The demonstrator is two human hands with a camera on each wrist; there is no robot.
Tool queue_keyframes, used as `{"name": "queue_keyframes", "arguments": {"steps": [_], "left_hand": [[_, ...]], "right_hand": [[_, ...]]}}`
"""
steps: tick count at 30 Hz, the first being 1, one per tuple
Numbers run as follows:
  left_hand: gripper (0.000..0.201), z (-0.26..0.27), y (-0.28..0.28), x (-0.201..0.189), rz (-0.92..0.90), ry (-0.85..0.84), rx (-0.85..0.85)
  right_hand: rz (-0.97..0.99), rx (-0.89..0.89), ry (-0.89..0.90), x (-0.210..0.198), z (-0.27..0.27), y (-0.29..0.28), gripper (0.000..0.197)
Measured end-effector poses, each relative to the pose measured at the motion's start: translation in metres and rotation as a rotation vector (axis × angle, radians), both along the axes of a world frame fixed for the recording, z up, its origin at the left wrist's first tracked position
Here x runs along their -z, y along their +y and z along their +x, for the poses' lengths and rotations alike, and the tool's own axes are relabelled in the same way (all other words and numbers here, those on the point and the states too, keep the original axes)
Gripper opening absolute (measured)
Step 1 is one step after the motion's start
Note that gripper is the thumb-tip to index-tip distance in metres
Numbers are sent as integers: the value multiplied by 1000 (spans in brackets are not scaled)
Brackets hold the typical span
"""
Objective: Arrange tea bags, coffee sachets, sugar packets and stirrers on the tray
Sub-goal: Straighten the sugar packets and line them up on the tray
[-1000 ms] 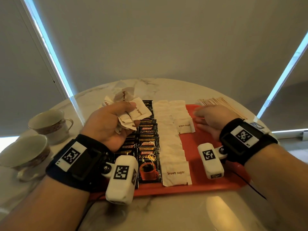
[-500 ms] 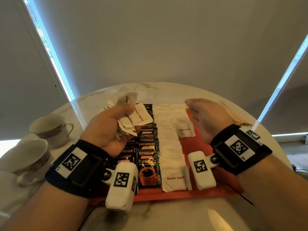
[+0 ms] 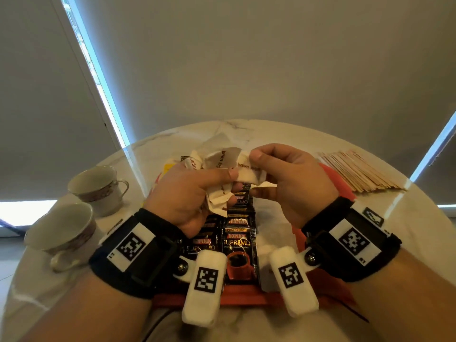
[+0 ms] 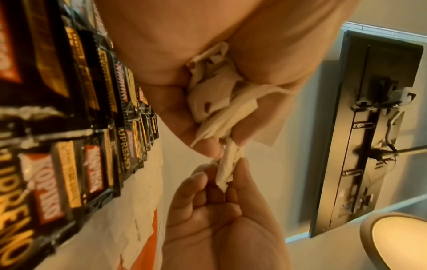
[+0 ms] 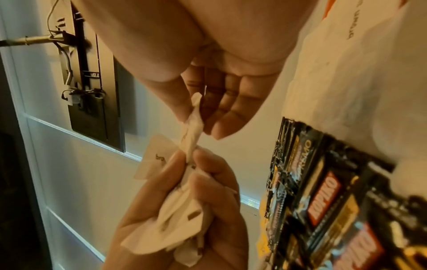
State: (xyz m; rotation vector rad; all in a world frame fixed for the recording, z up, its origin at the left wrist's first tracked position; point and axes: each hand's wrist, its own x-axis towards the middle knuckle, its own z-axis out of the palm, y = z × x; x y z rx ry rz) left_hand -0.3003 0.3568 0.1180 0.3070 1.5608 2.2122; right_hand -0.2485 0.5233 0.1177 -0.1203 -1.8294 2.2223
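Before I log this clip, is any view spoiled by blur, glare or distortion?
Head view: strong wide-angle bending, bright window strips, glare on the table, yet the brown sugar packets read clearly. Left wrist view: coffee sachets smeared by blur, warm cast. Right wrist view: sachets blurred too, but the right hand pinching a packet stays sharp.

Cups [image 3: 98,187]: two, at left; tray [image 3: 339,184]: one; hands: two; coffee sachets [image 3: 238,253]: two overlapping columns (exact count indeterminable); stirrers [image 3: 357,172]: one pile, far right.

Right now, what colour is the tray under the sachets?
Red-orange; the tray shows best in the head view.
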Motion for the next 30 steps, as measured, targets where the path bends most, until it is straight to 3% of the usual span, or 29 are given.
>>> {"name": "queue_keyframes", "arguments": {"steps": [5, 10, 14, 19, 23, 25, 28, 30], "left_hand": [[37, 4, 0, 0, -54, 61, 62], [11, 1, 5, 0, -22, -83, 6], [29, 2, 5, 0, 62, -171, 29], [37, 6, 4, 1, 116, -101, 74], [32, 10, 3, -5, 146, 2, 37], [26, 8, 2, -7, 158, 49, -15], [25, 2, -3, -9, 160, 65, -120], [25, -3, -5, -9, 154, 71, -144]], "right_hand": [[124, -34, 59, -3, 8, -1, 6], [83, 10, 97, 0, 8, 0, 12], [48, -4, 147, 2, 8, -4, 13], [76, -4, 138, 4, 7, -6, 36], [-11, -157, -46, 3, 7, 2, 61], [14, -182, -109, 3, 8, 6, 49], [11, -115, -112, -1, 9, 8, 13], [-5, -73, -142, -4, 9, 10, 7]]}}
